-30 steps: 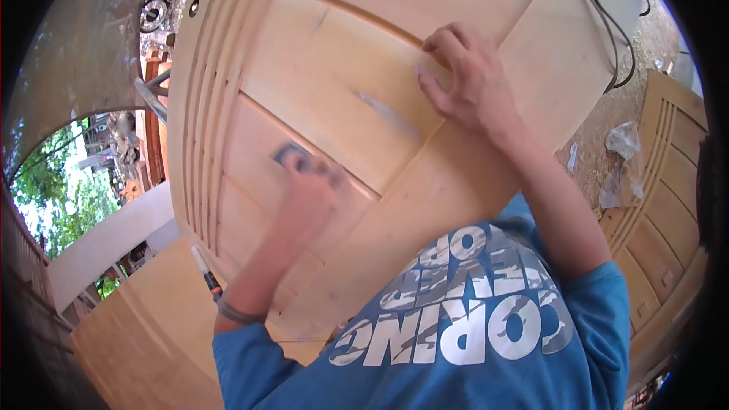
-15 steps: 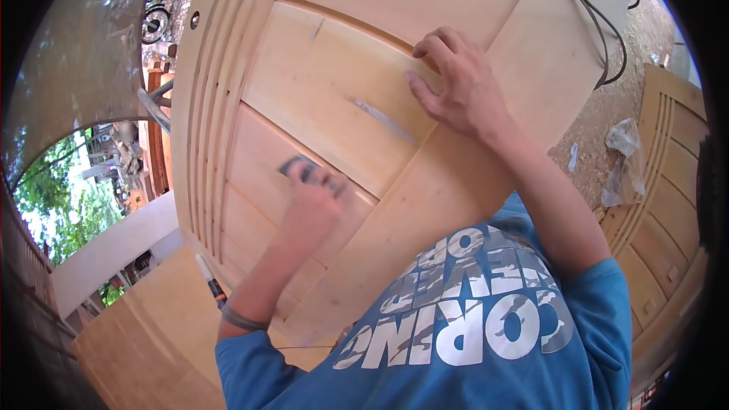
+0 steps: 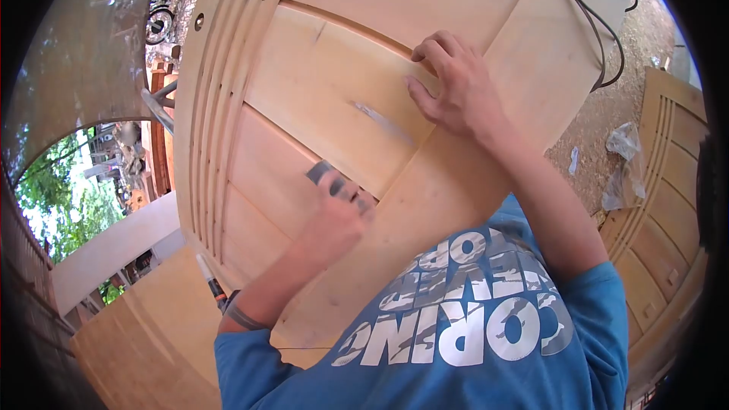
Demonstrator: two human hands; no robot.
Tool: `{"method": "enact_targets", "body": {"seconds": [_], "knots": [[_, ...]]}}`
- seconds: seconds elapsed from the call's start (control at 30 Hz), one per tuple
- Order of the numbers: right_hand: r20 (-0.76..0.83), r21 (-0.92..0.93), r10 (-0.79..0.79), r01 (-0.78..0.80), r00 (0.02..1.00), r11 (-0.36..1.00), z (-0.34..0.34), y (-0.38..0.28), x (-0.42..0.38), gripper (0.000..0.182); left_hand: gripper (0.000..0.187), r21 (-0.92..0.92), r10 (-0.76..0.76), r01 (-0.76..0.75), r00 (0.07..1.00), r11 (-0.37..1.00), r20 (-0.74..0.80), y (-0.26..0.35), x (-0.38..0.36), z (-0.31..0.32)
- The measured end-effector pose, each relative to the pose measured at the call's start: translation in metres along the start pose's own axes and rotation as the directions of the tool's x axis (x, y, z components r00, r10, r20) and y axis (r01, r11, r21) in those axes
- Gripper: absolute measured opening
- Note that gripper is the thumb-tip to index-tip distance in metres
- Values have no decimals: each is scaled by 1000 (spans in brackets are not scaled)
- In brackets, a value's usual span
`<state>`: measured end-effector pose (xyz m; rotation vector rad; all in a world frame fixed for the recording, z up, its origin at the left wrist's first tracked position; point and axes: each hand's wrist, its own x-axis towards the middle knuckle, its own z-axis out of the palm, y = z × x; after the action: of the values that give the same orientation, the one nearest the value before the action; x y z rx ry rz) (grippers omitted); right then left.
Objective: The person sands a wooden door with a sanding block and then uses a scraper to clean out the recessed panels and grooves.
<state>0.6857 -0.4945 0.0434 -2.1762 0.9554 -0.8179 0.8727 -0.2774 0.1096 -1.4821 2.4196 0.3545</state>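
Observation:
A pale wooden door (image 3: pixel 448 182) with recessed panels and long parallel grooves lies in front of me. My left hand (image 3: pixel 343 216) is closed around a dark grey piece of sandpaper (image 3: pixel 319 172), pressed to the door beside a panel groove; the hand is blurred. On the neighbouring panel, my right hand (image 3: pixel 456 91) rests with bent fingers near the upper groove and thumb apart, holding nothing. A greyish patch (image 3: pixel 372 115) marks the panel between both hands.
Black cables (image 3: pixel 585 4) hang over the door's far right corner. Another panelled door (image 3: pixel 661 212) leans at the right, beside a clear plastic bag (image 3: pixel 624 144) on the ground. A marker-like tube (image 3: pixel 209 273) lies near my left forearm. A wooden board (image 3: pixel 144 326) sits at lower left.
My left hand has slid with the sandpaper toward me and to the right along the panel groove. My right hand stays in nearly the same place.

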Motion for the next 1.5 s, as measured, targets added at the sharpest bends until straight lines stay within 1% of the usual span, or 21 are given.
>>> {"method": "enact_targets", "body": {"seconds": [0.07, 0.13, 0.17, 0.27, 0.37, 0.47, 0.57, 0.67, 0.77, 0.87, 0.97, 1.07, 1.17, 1.27, 1.37, 1.47, 1.5], "knots": [[1, 12, 8, -9, 1000, 1000, -2, 0, 1, 25, 19, 15, -39, 39, 999, 999, -6, -24, -2, 3], [-9, 11, 13, -13, 1000, 1000, -1, 2, 2, 25, 20, 80, -136, 137, 991, 987, -19, -54, -2, -1], [-6, 21, 17, -17, 1000, 1000, 2, 0, 0, 25, 20, 110, -191, 191, 982, 975, -16, -59, -6, -4], [-5, -6, 13, -13, 1000, 1000, -1, -1, 0, 25, 20, 7, 26, -27, 997, 1000, 71, -1, 5, -9], [-16, 3, 7, -7, 1000, 1000, -1, 0, 0, 26, 20, 63, -40, 38, 999, 997, 22, -23, -2, -2], [17, 19, 56, -56, 998, 998, 0, -2, 0, 26, 20, 55, -199, 195, 976, 979, 85, -41, 3, -14], [32, 1, 26, -26, 999, 1000, -3, -1, 1, 26, 19, 46, 19, -27, 985, 999, 169, 6, 12, -16], [12, 11, 32, -32, 999, 999, -3, -3, 0, 26, 18, 84, -144, 129, 970, 988, 196, -24, 13, -18], [10, 16, 30, -30, 999, 999, -3, -2, 0, 26, 19, 197, -194, 153, 957, 968, 215, -32, 13, -20], [6, 28, 29, -29, 1000, 999, 0, 1, -1, 27, 21, 78, 22, -42, 969, 996, 247, 11, 22, -21], [-8, 34, 15, -15, 1000, 999, -1, 0, -1, 27, 21, 92, -145, 129, 970, 987, 196, -22, 14, -19], [-16, 35, 21, -20, 1000, 999, -1, 0, -1, 27, 19, 139, -142, 116, 970, 984, 197, -21, 13, -17], [-5, 36, 16, -16, 1000, 999, 0, 2, -1, 26, 19, 92, -10, -7, 984, 996, 180, 10, 18, -17], [-6, 35, 3, -3, 1000, 999, -1, 0, -1, 26, 18, 246, -234, 190, 958, 950, 163, -35, 11, -18], [24, 22, 28, -29, 999, 999, -2, 0, 0, 25, 17, 194, -149, 114, 972, 974, 179, -18, 10, -3], [6, 25, 22, -22, 1000, 999, -1, 0, -1, 25, 17, 44, -55, 49, 988, 998, 142, -3, 10, -4], [-10, 22, 22, -22, 1000, 1000, -1, 0, 0, 25, 18, 51, -135, 130, 984, 990, 118, -17, 9, -6]]}}
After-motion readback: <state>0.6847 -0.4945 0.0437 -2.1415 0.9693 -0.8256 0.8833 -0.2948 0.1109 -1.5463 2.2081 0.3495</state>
